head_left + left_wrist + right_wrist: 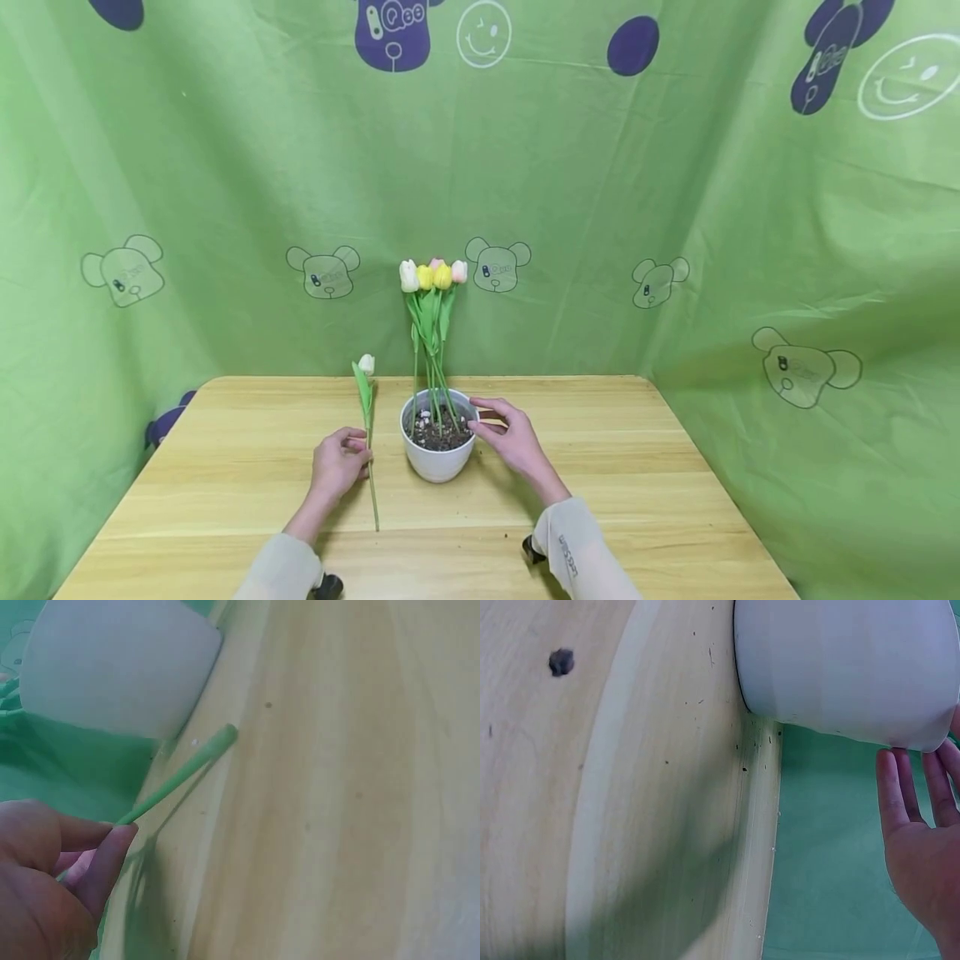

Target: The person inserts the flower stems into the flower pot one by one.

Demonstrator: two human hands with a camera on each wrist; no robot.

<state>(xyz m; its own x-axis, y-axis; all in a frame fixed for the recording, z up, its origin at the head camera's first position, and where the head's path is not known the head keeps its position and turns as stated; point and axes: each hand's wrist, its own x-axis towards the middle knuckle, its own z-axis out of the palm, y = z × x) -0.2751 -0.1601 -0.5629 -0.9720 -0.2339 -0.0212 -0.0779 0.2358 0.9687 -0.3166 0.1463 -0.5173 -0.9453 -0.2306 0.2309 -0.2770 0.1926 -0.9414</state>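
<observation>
My left hand (337, 465) pinches the thin green stem of a white tulip (366, 364) between thumb and fingers. The tulip stands nearly upright to the left of a white flower pot (439, 467), its lower stem (184, 774) running past the fingertips over the table. On the pot's right side, my right hand (517, 442) touches the rim with its fingertips. Its fingers (889, 787) reach out fairly straight against the pot's outer wall in the right wrist view. Dark soil (435, 435) fills the pot, and several white, yellow and pink tulips (442, 276) stand in it.
Pot and hands are over a light wooden table (600, 467). A green printed curtain (570, 167) hangs behind and on both sides, close to the table's far edge. Small dark crumbs, including one larger crumb (561, 662), lie on the tabletop near the pot.
</observation>
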